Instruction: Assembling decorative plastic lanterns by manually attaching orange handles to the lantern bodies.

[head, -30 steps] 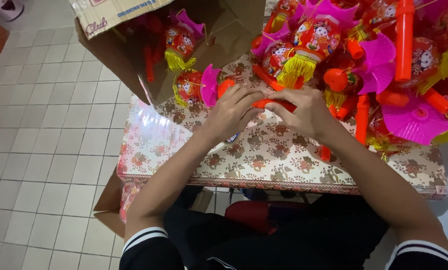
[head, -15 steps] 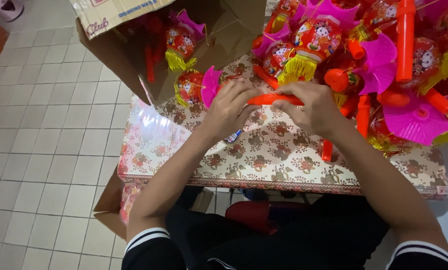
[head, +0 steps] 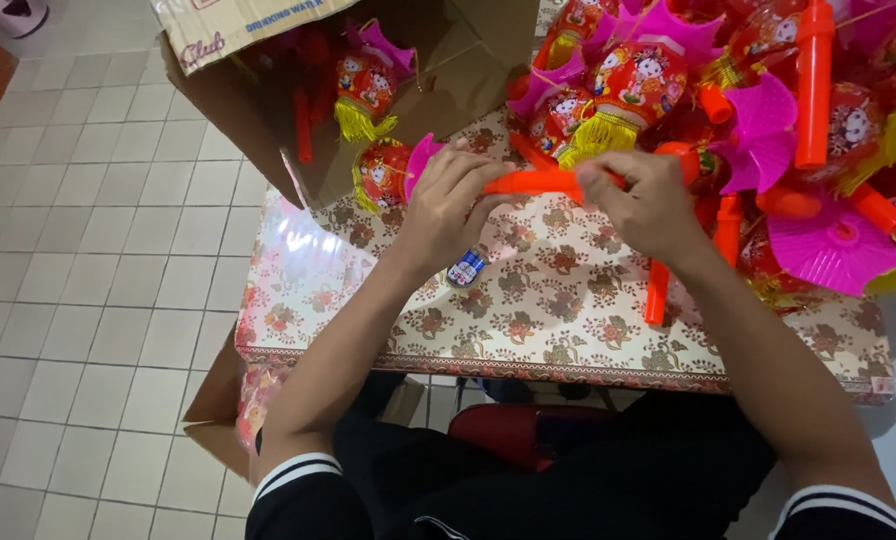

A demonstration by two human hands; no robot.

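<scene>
Gripping orange plastic stick (head: 540, 182) at both ends: left hand (head: 455, 205) fingers curled round one end, right hand (head: 648, 205) pinching other. Stick horizontal above floral tablecloth (head: 568, 310) (small battery (head: 467, 268) under left wrist). Lantern pile (head: 728, 120) just behind; cardboard box (head: 298, 60) beside.

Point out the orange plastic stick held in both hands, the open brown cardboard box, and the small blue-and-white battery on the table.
orange plastic stick (head: 533, 183), head view, middle of the shaft between the hands.
open brown cardboard box (head: 253, 30), head view, outer flap.
small blue-and-white battery (head: 466, 268), head view, its middle.
</scene>
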